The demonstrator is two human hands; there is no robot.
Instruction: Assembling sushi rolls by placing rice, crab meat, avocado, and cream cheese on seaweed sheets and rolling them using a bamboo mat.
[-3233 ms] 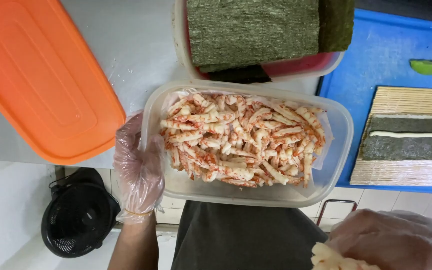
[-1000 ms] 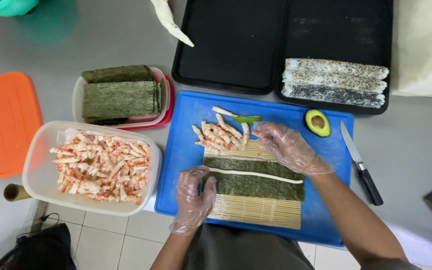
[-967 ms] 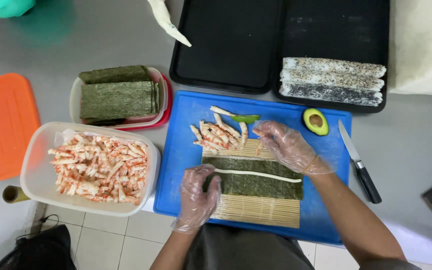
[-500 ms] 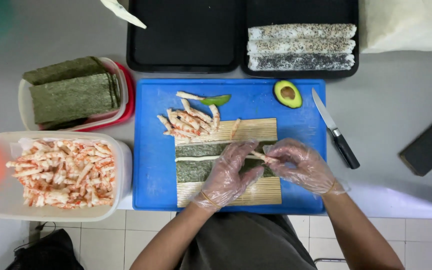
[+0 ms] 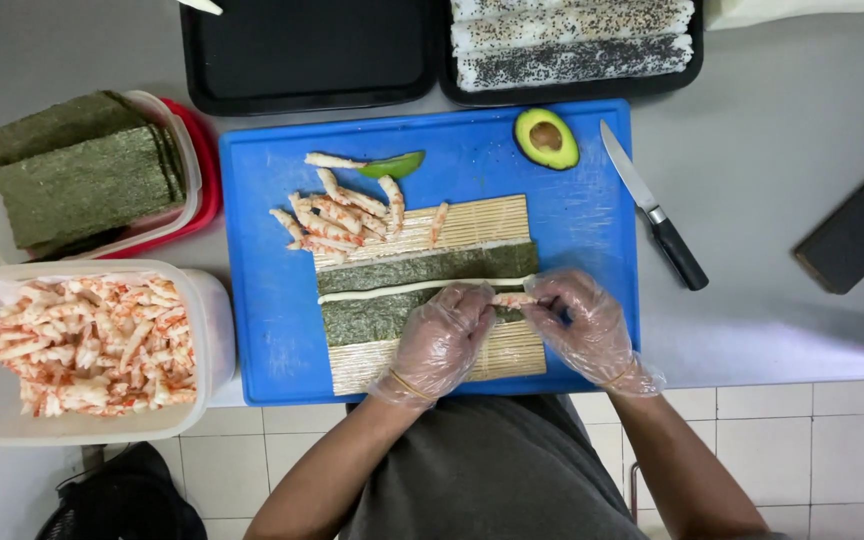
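Looking down from the head camera, we are working in thin clear gloves at a blue board with a bamboo mat on it. A nori sheet is lying across the mat, with a white line of sauce running along it. Our left hand and right hand are meeting over the right part of the nori, fingers curled, both pinching one crab stick from its two ends, apparently so that it is lying straight beside the sauce line. More crab pieces are waiting in a loose pile at the mat's top left corner, near enough to reach, with an avocado slice just above them. The halved avocado and the knife are sitting to our right. To our left, a tub of crab and a tub of nori sheets are standing open. Finished rolls are lying on a black tray at the far edge
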